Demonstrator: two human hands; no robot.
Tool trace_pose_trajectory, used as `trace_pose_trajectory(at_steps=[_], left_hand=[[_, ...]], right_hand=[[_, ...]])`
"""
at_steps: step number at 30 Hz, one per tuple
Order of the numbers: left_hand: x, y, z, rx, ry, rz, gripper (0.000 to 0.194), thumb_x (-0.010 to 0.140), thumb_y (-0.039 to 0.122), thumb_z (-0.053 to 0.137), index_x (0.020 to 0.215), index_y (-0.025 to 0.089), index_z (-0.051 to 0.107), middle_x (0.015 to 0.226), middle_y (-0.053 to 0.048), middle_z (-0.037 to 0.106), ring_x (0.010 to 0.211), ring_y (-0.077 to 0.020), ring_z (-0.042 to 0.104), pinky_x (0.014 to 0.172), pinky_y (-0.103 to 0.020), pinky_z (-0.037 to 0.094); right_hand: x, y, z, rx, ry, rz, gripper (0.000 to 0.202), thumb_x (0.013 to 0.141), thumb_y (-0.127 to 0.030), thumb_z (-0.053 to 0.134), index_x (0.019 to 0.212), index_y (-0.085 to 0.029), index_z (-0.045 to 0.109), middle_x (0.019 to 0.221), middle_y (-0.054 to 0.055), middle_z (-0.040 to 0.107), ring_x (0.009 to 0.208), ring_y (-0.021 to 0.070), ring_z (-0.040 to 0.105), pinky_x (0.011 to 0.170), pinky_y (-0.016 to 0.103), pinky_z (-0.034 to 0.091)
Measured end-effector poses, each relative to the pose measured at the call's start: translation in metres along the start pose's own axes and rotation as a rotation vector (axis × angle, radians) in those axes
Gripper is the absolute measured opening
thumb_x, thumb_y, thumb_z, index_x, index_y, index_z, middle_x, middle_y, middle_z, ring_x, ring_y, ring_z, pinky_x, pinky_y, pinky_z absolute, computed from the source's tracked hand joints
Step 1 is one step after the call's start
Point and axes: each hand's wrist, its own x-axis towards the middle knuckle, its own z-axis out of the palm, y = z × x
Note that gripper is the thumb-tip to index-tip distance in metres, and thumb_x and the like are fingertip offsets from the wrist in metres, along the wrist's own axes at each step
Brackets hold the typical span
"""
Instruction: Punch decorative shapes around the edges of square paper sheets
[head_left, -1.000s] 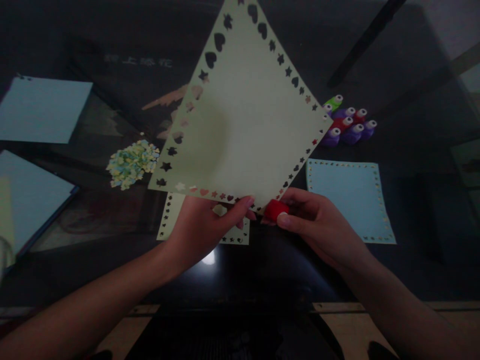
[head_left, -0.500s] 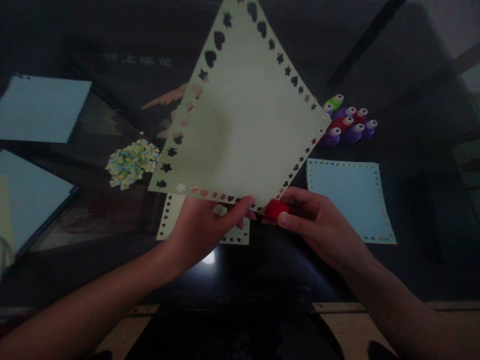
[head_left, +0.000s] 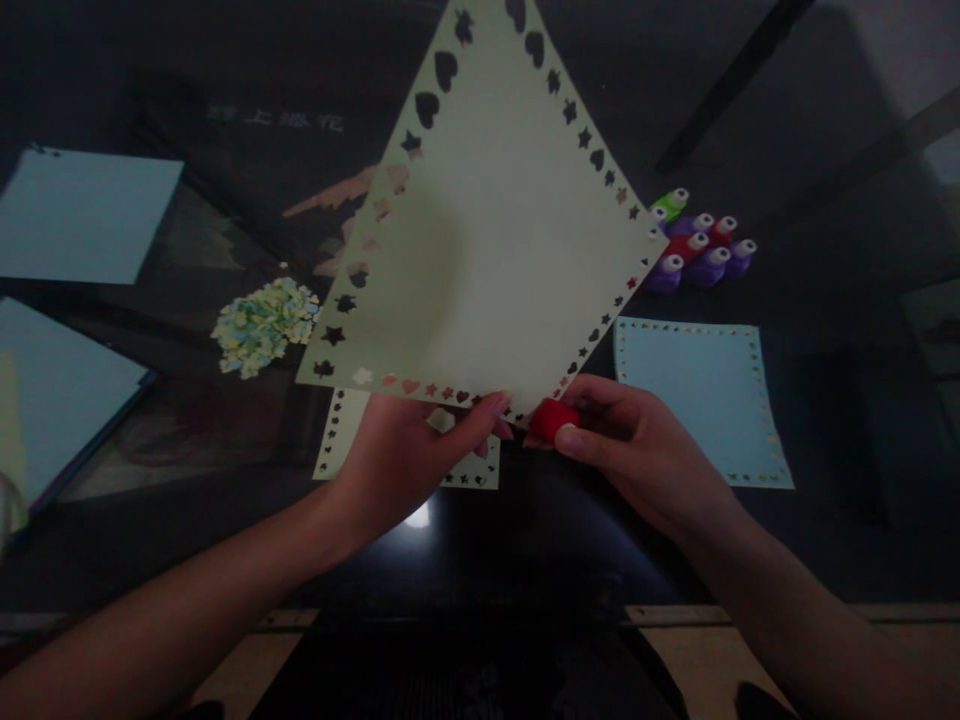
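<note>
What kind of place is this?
Probably an indoor craft table. I see a big pale green paper sheet edged with heart and star holes, a heap of tiny yellow, green and blue paper bits, and red, purple and green plastic hole punches.

Bare left hand (head_left: 405, 440), bare right hand (head_left: 649, 440), uncovered forearms (head_left: 247, 560), slender fingers (head_left: 469, 428)

Dim, grainy view; a white glare spot sits on the dark surface (head_left: 525, 540), below and between the fingers (head_left: 487, 410); fine edges look soft.
</note>
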Motion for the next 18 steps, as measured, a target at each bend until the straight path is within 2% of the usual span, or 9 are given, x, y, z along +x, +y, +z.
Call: trace_pose_trajectory(at_steps=[10,18], left_hand=[[-0.0002,-0.0030,0.0016,0.024,0.009,0.013,0.029,0.084,0.029,0.055,0.057,0.024,0.065,0.050,0.005,0.066,0.051,-0.0134,0.062,0.066,-0.029,0.049],[0.0000,-0.0008,0.0005,0.021,0.009,0.010,0.029,0.084,0.028,0.054,0.056,0.024,0.064,0.049,0.005,0.065,0.051,-0.0138,0.061,0.066,-0.029,0.050]], right_hand=[[0.0001,-0.0027,0.0027,0.017,-0.034,-0.013,0.016,0.071,-0.026,0.077,0.084,-0.023,0.069,0.087,0.000,0.073,0.075,0.0115,0.066,0.080,0.028,0.051],[-0.0004,-0.0011,0.0017,-0.002,-0.015,-0.008,0.020,0.069,-0.028,0.078,0.086,-0.023,0.069,0.092,0.001,0.073,0.077,0.0130,0.067,0.079,0.029,0.051]])
